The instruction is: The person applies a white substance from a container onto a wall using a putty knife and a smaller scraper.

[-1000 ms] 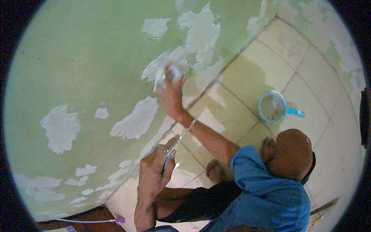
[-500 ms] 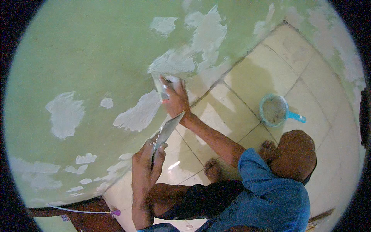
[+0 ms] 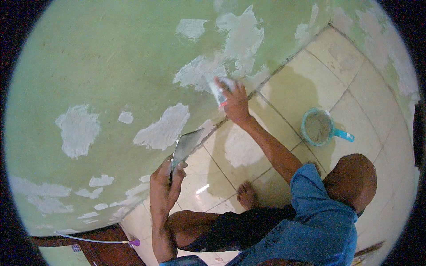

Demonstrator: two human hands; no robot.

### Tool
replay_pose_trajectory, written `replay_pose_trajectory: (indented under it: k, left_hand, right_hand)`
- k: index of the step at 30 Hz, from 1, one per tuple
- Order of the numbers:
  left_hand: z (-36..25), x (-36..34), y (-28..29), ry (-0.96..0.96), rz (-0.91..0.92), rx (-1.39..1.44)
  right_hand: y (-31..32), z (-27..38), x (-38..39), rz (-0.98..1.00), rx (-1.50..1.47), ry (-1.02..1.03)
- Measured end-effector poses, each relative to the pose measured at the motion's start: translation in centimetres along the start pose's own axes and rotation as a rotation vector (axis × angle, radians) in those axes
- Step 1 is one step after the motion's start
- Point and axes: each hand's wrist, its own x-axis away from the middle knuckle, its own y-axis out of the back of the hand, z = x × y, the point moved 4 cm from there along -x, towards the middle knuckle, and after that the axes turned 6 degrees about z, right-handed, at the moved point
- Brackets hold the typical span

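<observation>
A flat metal putty knife (image 3: 188, 144) is in my left hand (image 3: 167, 182), its blade raised in front of the wall's lower part. My right hand (image 3: 237, 104) is closed around a second flat scraper (image 3: 218, 94), smeared by motion, with a bit of red near its edge. That scraper is at the green wall (image 3: 102, 57), just below a large whitish putty patch (image 3: 202, 73); whether its edge touches is hard to tell. Another putty patch (image 3: 164, 126) lies between the two hands on the left.
On the tiled floor (image 3: 275, 124), right of my right arm, stands a blue dipper (image 3: 302, 126) with a handle and greyish stuff inside. My bare foot (image 3: 246, 195) and bent knees are close by. Brown wood (image 3: 104, 246) and a pale thin tube (image 3: 95, 240) lie at lower left.
My right hand has moved right with its scraper, away from the patch's left end toward the floor edge. The putty knife in my left hand has shifted slightly left and turned.
</observation>
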Motion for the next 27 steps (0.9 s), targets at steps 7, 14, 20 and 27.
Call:
replay_pose_trajectory:
  k: [7, 14, 20, 27]
  left_hand:
    - [0.4, 0.1, -0.5, 0.029, 0.049, -0.03]
    - [0.7, 0.3, 0.0, 0.019, 0.031, -0.035]
    - [0.8, -0.1, -0.2, -0.009, 0.063, -0.074]
    - [0.4, -0.6, -0.5, -0.02, 0.031, -0.06]
  right_hand:
    - [-3.1, -5.6, -0.3, 0.092, 0.235, -0.161]
    - [-2.3, -3.9, 2.8, 0.007, -0.115, -0.366]
    - [-2.7, -1.1, -1.6, -0.211, -0.221, -0.469]
    - [-1.8, 1.0, 1.0, -0.032, -0.356, -0.411]
